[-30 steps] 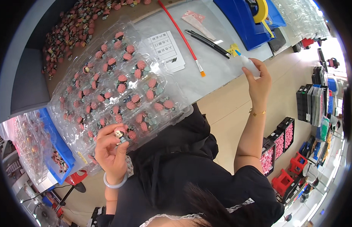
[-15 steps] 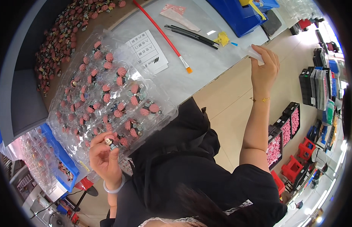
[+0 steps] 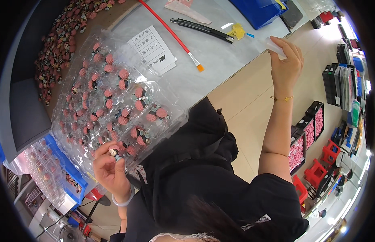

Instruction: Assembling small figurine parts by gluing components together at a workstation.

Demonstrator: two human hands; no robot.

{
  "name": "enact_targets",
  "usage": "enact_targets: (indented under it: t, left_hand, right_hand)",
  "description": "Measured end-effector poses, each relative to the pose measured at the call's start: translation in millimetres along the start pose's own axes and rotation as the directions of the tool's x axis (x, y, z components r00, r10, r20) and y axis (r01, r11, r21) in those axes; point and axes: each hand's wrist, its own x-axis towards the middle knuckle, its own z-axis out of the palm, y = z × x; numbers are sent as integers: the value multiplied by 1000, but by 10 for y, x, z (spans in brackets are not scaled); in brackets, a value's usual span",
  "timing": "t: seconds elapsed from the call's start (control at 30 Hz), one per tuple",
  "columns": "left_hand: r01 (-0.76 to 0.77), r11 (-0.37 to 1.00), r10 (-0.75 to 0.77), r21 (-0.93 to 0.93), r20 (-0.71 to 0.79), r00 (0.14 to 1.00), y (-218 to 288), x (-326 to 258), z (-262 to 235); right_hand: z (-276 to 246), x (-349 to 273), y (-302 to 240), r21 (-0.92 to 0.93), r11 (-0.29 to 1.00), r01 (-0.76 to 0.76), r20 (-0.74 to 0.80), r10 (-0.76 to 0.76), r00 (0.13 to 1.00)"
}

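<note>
1. Left hand (image 3: 109, 169) at near edge of tray (image 3: 74, 133); fingers pinched on small charm (image 3: 114, 152), dark body with pale parts, held just over near-edge pockets
2. Tray clear, blistered, most pockets filled with pink charms (image 3: 123, 74); a few pockets at near edge look unfilled, hard to tell through the glare
3. Right hand (image 3: 286, 60) raised well right of tray, past bench (image 3: 219, 60) edge; fingers closed on thin clear piece (image 3: 274, 46), kind unclear
4. Loose charms in heap (image 3: 58, 44) just beyond tray, far-left side
5. Paper slip (image 3: 153, 48) touching tray's far-right corner; red brush (image 3: 171, 34) and black tool (image 3: 201, 29) further right of tray, apart from it
6. For seating well, likely: keep pinch low on charm body, line up with pocket shape, press straight down, no twist
7. Tray overhangs bench toward lap; light pressure only, else tip or spill seems possible
8. Worth a check that neighbour charms stay seated while pressing
</note>
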Motion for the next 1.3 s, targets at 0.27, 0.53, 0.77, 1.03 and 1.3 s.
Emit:
enact_targets:
  t: [0.27, 0.53, 0.77, 1.03, 1.3]
  left_hand:
    - [-30, 999, 30, 16, -11, 999, -10, -6, -16]
    - [-23, 999, 23, -26, 6, 1000, 59, 25, -10]
    - [132, 945, -71, -299, 206, 976, 372, 156, 129]
    - [241, 866, -54, -438, 397, 916, 524, 363, 316]
    - [111, 975, -51, -192, 294, 955, 454, 359, 299]
  right_hand:
    - [13, -3, 30, 66, 996, -54, 16, 53, 998]
    - [-62, -54, -206, 668, 535, -517, 463, 245, 852]
    - [-282, -162, -953, 710, 36, -703, 700, -153, 698]
    - [-498, -146, -1807, 571, -159, -805, 671, -475, 569]
    - [-465, -262, -2098, 489, -257, -833, 606, -587, 537]
